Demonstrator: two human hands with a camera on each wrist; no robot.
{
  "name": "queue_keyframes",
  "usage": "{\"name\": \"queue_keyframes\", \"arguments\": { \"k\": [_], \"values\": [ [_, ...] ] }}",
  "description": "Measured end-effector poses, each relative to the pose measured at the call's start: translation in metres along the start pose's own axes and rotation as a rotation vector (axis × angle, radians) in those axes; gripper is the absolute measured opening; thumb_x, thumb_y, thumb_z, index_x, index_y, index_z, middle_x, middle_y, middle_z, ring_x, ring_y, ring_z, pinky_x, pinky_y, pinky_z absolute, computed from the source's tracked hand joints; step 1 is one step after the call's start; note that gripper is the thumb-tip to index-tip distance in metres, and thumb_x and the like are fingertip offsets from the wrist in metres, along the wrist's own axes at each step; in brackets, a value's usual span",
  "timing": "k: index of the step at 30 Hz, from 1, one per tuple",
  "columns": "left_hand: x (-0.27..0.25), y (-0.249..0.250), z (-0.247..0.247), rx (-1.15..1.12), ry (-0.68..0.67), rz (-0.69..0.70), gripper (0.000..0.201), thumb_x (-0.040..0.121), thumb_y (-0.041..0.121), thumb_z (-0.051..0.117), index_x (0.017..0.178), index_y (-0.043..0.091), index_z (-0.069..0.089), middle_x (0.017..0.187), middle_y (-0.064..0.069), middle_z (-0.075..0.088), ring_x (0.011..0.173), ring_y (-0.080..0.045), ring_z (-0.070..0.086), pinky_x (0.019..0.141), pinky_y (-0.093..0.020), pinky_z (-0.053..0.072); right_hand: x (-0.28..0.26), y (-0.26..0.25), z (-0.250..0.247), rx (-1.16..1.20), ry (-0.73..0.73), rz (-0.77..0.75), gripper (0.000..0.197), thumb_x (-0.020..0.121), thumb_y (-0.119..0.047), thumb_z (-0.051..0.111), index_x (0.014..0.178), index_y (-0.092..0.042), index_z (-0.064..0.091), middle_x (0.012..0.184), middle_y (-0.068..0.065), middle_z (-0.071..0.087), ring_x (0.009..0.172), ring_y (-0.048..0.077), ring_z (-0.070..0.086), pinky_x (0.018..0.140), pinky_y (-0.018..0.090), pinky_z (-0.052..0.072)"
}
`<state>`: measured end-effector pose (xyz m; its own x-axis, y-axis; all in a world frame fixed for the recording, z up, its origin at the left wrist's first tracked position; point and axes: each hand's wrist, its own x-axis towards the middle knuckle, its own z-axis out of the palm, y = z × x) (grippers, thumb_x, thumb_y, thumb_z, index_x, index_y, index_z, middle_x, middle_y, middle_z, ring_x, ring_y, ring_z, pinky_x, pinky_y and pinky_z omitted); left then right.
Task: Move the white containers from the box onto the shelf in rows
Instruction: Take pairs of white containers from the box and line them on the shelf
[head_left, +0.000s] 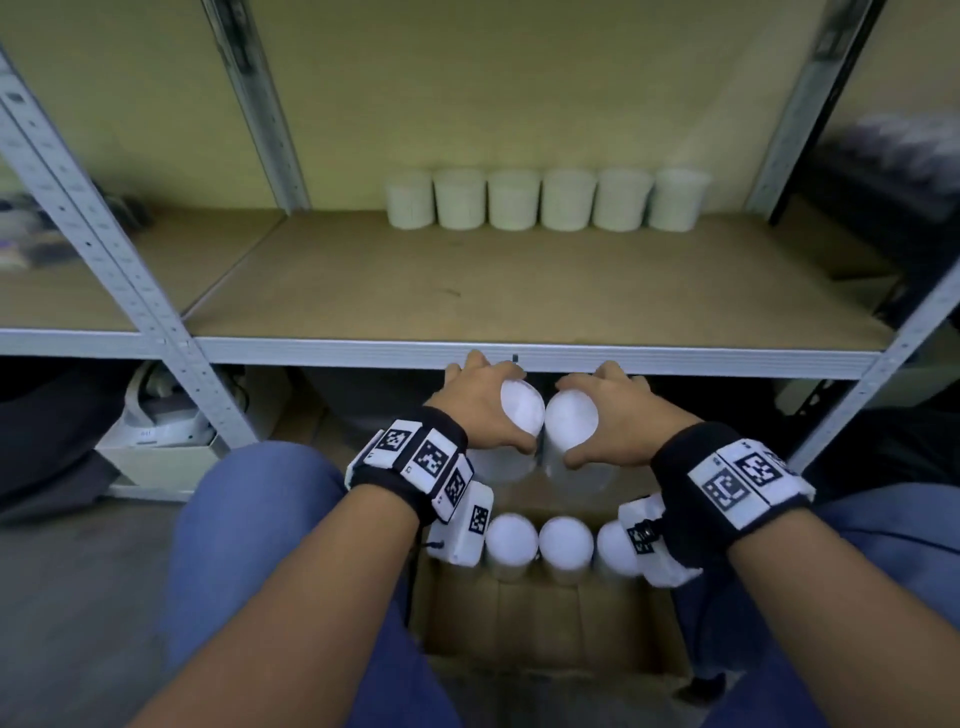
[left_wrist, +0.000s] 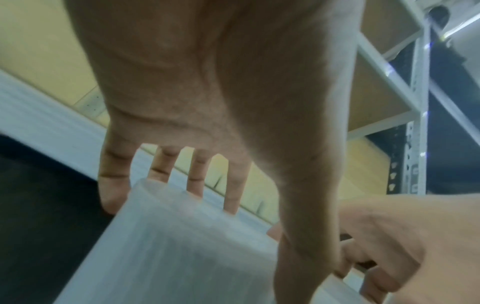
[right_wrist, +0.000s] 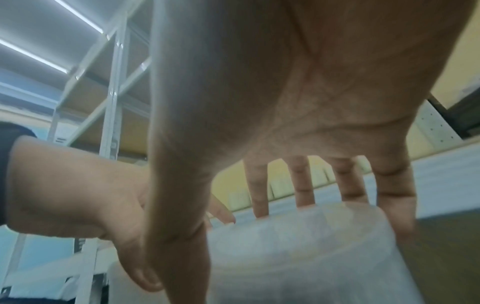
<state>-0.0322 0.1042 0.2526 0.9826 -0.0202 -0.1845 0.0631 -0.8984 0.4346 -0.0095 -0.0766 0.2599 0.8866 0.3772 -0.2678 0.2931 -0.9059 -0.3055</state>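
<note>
The person is sitting before the shelf (head_left: 519, 291) with the box (head_left: 545, 618) on the floor between the knees; that placing is keeping each lift short, straight up from the box to the board above. The left hand (head_left: 478, 400) is wrapping its grip over the top of one white container (head_left: 521, 413), fingers down the far side and thumb on the near side; the right hand (head_left: 618, 410) is clamping a second container (head_left: 571, 421) the same way; the two are touching side by side, just below the shelf's front edge, so a pair is probably being carried at once to fill the line faster. In the left wrist view the fingers (left_wrist: 161, 164) are curling over the container's (left_wrist: 176, 246) rim.

Counting: six containers are standing in one row (head_left: 545, 200) at the back of the shelf, touching, set toward the right, which is leaving the front free for later rows; two are in the hands; three more (head_left: 565, 543) are showing upright in the box, though others may be hiding under the wrists.
</note>
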Motion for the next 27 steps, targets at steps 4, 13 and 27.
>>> {"name": "queue_keyframes", "arguments": {
  "k": [4,13,27],
  "values": [
    [-0.001,0.018,-0.026,-0.027,0.101,0.052,0.081,0.059,0.042,0.081,0.131,0.034,0.046,0.125,-0.003,0.043,0.121,-0.026,0.04,0.093,-0.032,0.04,-0.01,0.001,-0.033,0.047,0.106,-0.04,0.08,0.059,-0.042,0.076,0.132,-0.037,0.042,0.123,0.0,0.04,0.118,0.03,0.041,0.096,0.041,0.045],
    [0.026,0.047,-0.071,-0.093,0.265,0.116,0.07,0.062,0.047,0.077,0.126,0.031,0.052,0.122,0.0,0.047,0.121,-0.025,0.042,0.097,-0.035,0.039,0.002,0.015,-0.088,0.12,0.342,-0.072,0.063,0.062,-0.044,0.078,0.12,-0.033,0.055,0.114,-0.005,0.044,0.103,0.015,0.045,0.085,0.028,0.04],
    [0.101,0.049,-0.066,-0.123,0.319,0.075,0.051,0.063,0.049,0.073,0.108,0.03,0.06,0.111,0.002,0.049,0.116,-0.028,0.047,0.097,-0.045,0.044,0.073,0.031,-0.096,0.194,0.423,-0.029,0.057,0.075,-0.041,0.072,0.127,-0.021,0.06,0.14,-0.001,0.051,0.13,0.02,0.046,0.104,0.032,0.038]
  ]
}}
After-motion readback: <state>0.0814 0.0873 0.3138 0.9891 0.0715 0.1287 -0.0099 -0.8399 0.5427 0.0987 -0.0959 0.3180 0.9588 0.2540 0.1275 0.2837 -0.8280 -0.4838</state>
